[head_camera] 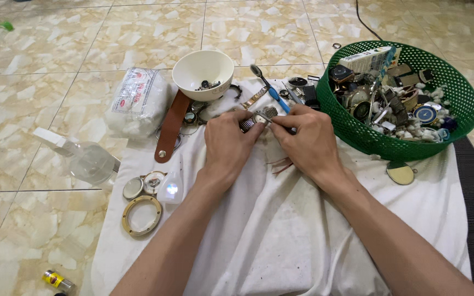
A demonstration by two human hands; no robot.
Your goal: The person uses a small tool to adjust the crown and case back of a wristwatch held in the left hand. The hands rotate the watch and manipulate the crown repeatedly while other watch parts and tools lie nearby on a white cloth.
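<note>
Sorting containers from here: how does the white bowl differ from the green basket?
The white bowl is small, smooth and solid-walled; the green basket is much larger, with mesh walls. The bowl holds only a few small dark parts; the basket is heaped with watches and cases. Both are round, open-topped and beside the white cloth.

Home floor watch-repair spot, beige marble-patterned floor tiles (138, 33), stained white cloth (281, 230), green plastic mesh basket (462, 104) of watch parts

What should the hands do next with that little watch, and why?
Probably press the thin tool gently into the watch. The left hand already grips its metal band, and the right hand holds the tool's tip against the case.
</note>
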